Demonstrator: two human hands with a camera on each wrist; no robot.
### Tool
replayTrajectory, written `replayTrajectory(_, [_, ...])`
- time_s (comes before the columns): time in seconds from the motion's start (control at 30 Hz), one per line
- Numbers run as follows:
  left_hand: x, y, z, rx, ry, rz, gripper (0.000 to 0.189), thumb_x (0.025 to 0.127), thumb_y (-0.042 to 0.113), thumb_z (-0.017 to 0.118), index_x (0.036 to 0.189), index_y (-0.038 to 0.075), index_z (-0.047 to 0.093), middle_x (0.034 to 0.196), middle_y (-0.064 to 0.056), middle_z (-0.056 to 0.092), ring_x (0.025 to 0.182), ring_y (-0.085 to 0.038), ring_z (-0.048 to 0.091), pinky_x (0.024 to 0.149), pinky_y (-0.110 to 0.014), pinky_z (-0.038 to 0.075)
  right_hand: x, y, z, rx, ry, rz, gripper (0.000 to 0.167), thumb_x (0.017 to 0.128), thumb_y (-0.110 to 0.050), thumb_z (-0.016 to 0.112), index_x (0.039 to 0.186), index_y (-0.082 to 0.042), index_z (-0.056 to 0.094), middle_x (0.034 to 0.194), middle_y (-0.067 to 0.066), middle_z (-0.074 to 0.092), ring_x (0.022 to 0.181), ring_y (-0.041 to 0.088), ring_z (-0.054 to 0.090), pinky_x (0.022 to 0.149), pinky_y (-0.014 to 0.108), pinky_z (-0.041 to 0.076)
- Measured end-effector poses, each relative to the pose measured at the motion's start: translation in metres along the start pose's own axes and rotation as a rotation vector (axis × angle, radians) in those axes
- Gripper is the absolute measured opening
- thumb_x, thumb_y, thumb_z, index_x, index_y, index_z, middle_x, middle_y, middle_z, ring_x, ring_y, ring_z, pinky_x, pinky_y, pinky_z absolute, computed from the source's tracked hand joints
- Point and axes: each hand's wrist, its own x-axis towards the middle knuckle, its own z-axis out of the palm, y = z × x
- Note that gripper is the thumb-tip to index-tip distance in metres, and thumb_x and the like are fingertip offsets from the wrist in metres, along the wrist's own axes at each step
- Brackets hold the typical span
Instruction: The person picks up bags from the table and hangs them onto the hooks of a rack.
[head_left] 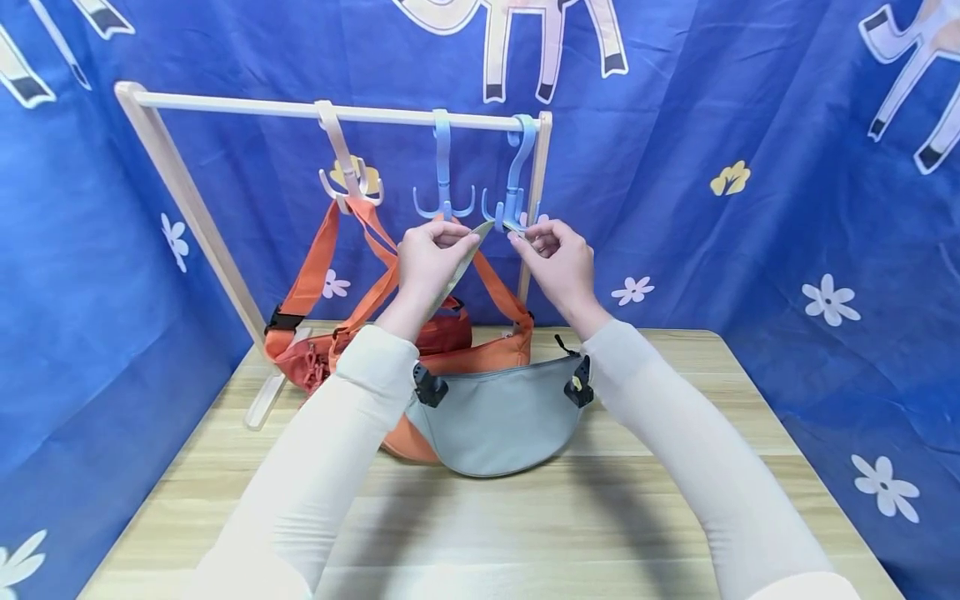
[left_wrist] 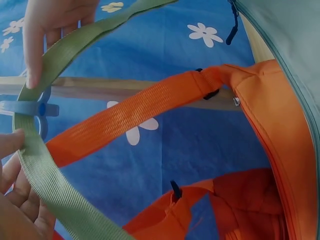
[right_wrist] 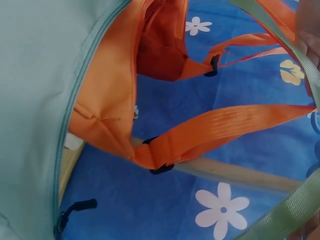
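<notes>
A grey-green crossbody bag [head_left: 498, 417] hangs low by its green strap [left_wrist: 65, 190], close over the table. My left hand [head_left: 435, 262] pinches one side of that strap between thumb and fingers. On the strap's other side, my right hand [head_left: 558, 262] pinches it too. Between the hands, the strap's top loop passes over a prong of the right blue hook hanger [head_left: 514, 179], as the left wrist view shows. Behind the grey-green bag hangs an orange bag [head_left: 480, 358], its orange strap [left_wrist: 135, 112] rising toward the middle blue hanger [head_left: 442, 167].
A wooden rack's rail [head_left: 247, 106] carries the hangers. On the left, a beige hanger [head_left: 345, 158] bears an orange strap, with a red bag [head_left: 307, 362] below. The rack's foot [head_left: 265, 402] stands on the wooden table [head_left: 480, 542]. Blue patterned cloth [head_left: 660, 208] encloses the back and sides.
</notes>
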Motion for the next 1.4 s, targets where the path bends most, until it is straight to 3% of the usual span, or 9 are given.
replayTrajectory(0.23, [-0.003,-0.002,-0.009,-0.009,-0.019,-0.031,0.028,0.08,0.03,0.078,0.098,0.008,0.075,0.088,-0.007,0.072,0.079,-0.016,0.066,0.067,-0.025,0.049,-0.005,0.008,-0.01,0.023,-0.024,-0.02,0.029,0.082,-0.031,0.076,0.097,-0.007,0.069,0.083,0.003,0.066,0.071,0.012,0.06,0.069,0.024,0.049])
replayTrajectory(0.5, [-0.008,-0.009,-0.025,0.033,-0.006,0.031,0.03,0.079,0.029,0.079,0.098,0.006,0.075,0.087,-0.008,0.072,0.075,-0.015,0.066,0.063,-0.021,0.047,-0.009,0.019,-0.024,0.037,-0.027,-0.029,0.029,0.081,-0.028,0.077,0.097,-0.006,0.069,0.082,0.005,0.067,0.07,0.013,0.06,0.066,0.023,0.048])
replayTrajectory(0.77, [-0.011,-0.02,-0.045,0.081,-0.021,0.066,0.03,0.081,0.028,0.077,0.101,0.005,0.073,0.088,-0.009,0.072,0.073,-0.013,0.065,0.064,-0.02,0.048,-0.016,0.028,-0.044,-0.055,-0.066,0.014,0.03,0.083,-0.034,0.074,0.099,-0.009,0.068,0.083,0.004,0.066,0.073,0.015,0.06,0.07,0.028,0.045])
replayTrajectory(1.1, [-0.022,-0.028,-0.071,0.141,-0.021,0.022,0.031,0.082,0.032,0.075,0.103,0.008,0.073,0.091,-0.007,0.072,0.076,-0.01,0.063,0.066,-0.02,0.047,-0.025,0.036,-0.069,-0.118,-0.054,0.018,0.031,0.084,-0.034,0.074,0.099,-0.007,0.069,0.082,0.005,0.066,0.073,0.014,0.059,0.069,0.026,0.043])
replayTrajectory(1.3, [-0.034,-0.032,-0.092,0.185,-0.014,0.028,0.033,0.082,0.032,0.076,0.104,0.007,0.072,0.092,-0.009,0.071,0.074,-0.006,0.063,0.065,-0.018,0.048,-0.034,0.039,-0.084,-0.152,-0.055,0.016,0.032,0.084,-0.035,0.073,0.099,-0.007,0.069,0.081,0.005,0.065,0.074,0.014,0.059,0.069,0.023,0.045])
replayTrajectory(1.4, [-0.04,-0.031,-0.103,0.23,-0.004,0.015,0.038,0.082,0.039,0.074,0.107,0.009,0.072,0.095,-0.008,0.071,0.075,-0.004,0.062,0.065,-0.017,0.046,-0.038,0.041,-0.092,-0.183,-0.049,0.015,0.034,0.085,-0.037,0.071,0.1,-0.007,0.069,0.082,0.004,0.065,0.074,0.015,0.059,0.068,0.023,0.045])
